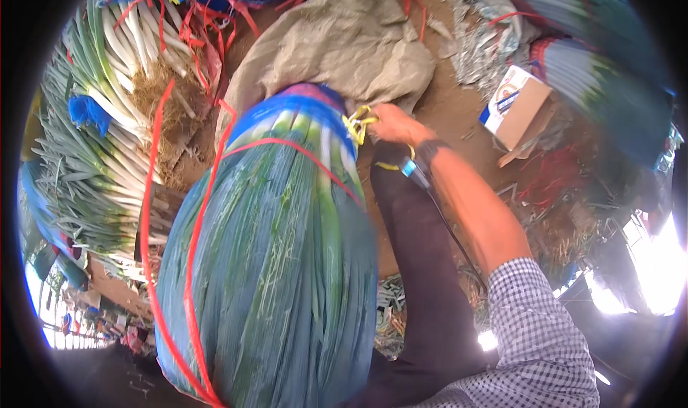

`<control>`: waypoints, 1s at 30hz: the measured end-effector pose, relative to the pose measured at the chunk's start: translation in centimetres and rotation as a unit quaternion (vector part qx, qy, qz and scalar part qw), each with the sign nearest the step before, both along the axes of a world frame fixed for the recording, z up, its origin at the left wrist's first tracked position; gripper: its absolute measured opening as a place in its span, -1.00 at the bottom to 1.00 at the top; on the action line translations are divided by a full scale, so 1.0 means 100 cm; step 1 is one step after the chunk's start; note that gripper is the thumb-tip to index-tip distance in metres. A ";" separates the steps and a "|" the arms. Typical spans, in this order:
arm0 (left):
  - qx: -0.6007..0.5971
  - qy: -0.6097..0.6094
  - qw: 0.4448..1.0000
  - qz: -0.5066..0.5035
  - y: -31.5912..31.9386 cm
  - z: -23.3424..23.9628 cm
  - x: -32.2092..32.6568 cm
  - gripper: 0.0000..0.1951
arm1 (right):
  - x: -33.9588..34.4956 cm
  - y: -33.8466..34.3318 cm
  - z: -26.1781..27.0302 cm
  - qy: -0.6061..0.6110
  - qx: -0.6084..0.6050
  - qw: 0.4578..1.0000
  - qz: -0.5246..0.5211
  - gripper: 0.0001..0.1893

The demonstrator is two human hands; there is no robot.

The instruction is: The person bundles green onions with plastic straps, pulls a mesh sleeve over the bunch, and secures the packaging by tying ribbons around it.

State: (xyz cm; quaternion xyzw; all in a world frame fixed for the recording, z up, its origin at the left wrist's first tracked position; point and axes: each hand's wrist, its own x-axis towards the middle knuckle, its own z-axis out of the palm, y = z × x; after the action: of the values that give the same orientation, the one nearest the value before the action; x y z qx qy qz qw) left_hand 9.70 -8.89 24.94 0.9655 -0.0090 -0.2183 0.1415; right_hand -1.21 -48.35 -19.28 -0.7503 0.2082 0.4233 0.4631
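Note:
A large bundle of green onions or leeks (269, 236) lies before me, its broad green leaves towards me. Blue netting (258, 112) wraps its far, pale end. Red plastic twine (290, 143) crosses the bundle below the netting, and two long red strands rise along its left side. At the right edge of the netting, my right hand (395, 124) grips a yellow tie (359, 122) with its fingers closed. A watch-like dark band and a cable are on that wrist. My left hand is out of view.
A burlap sack (344, 42) lies beyond the bundle. Loose green onions with roots (118, 155) are heaped at left beside a blue net scrap (88, 113). An opened cardboard box (518, 112) and more tied bundles (578, 74) are at right. My trousered leg (424, 257) borders the bundle.

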 end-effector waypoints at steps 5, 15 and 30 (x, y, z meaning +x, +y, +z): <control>-0.066 -0.070 0.995 0.006 -0.022 -0.006 0.000 0.04 | -0.010 -0.054 0.116 0.010 -0.043 0.995 0.090 -0.54; -0.036 0.108 0.986 -0.122 -0.032 0.028 0.032 0.12 | 0.028 0.032 0.306 -0.239 -0.007 0.970 -0.040 -0.81; -0.264 0.356 0.866 0.232 0.167 -0.251 0.033 -0.60 | 0.041 0.048 0.262 -0.104 0.192 0.744 -0.631 -0.60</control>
State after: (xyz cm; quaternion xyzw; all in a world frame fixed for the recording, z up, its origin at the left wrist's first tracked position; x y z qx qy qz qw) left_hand 13.01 7.86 -0.16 0.7234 0.2086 -0.4972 0.4312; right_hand 2.93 -43.52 6.91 -0.3821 0.4988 -0.0151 0.7778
